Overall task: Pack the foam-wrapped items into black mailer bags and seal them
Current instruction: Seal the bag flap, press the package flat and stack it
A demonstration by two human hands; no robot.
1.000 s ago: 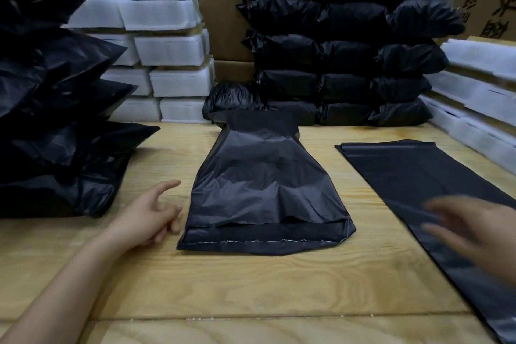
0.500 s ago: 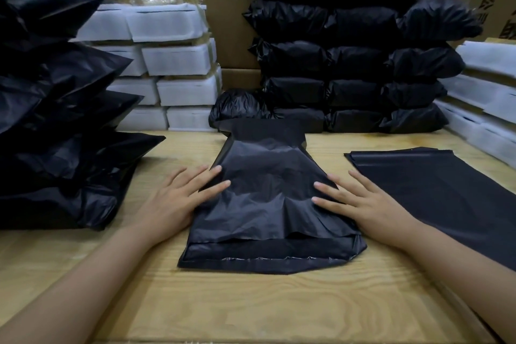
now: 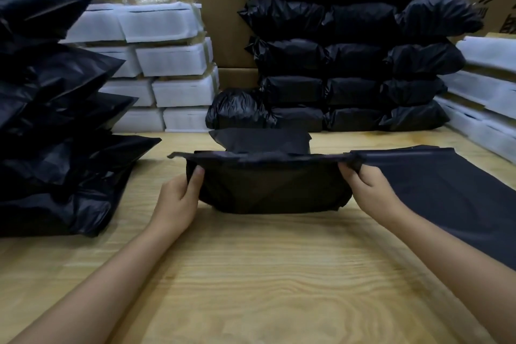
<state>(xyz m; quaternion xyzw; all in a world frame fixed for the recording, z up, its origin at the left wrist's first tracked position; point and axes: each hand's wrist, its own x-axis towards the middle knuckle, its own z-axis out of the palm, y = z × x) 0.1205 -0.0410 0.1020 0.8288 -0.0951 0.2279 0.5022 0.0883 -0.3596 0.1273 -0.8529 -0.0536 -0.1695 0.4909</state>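
Since half a second ago, lifted off flat: mailer bag [image 3: 268,190] folded up mid-surface, left hand [image 3: 178,201] and right hand [image 3: 371,190] fingers pinching soft, slippery side edges; best gripped there.

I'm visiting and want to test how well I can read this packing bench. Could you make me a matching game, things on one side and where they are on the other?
Things:
1. mailer bag
2. flat empty bags
3. white foam packs
4. sealed black parcels

Places:
A. stacked at the back left
B. held at both ends by the left hand and right hand
C. stacked at the back centre
D. lying flat on the table, right side

Pairs: 1-B, 2-D, 3-A, 4-C
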